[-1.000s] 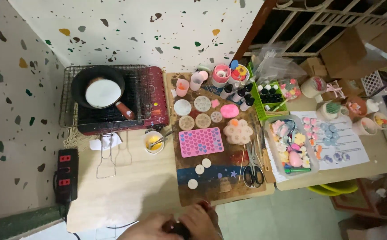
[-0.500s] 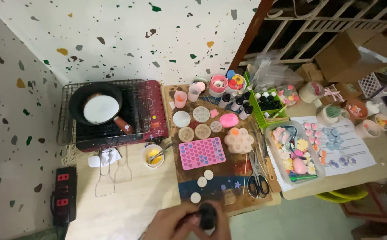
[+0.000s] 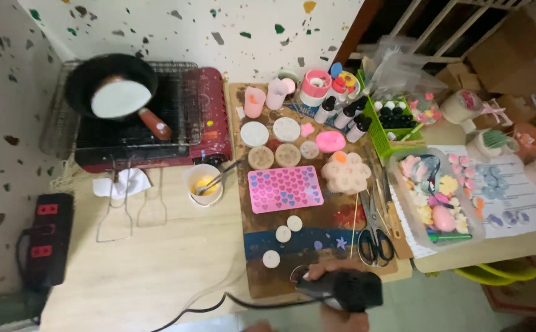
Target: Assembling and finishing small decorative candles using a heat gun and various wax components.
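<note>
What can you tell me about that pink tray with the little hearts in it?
The pink heart mould is a flat, rectangular sheet that looks like soft silicone, covered in rows of small heart-shaped pockets. Many pockets seem filled with blue, purple or darker pink, though the detail is too small to be sure. It lies flat, slightly skewed, on the stained wooden board. Round tan moulds sit just behind it, a pale flower-shaped mould to its right, and three white discs in front. Neither hand touches it.

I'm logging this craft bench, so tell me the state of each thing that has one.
Heat tool: gripped by the right hand, cord attached.
Pan: on the stove, filled with white liquid.
Scissors: closed, lying flat.
Heart mould: cavities filled.
</note>
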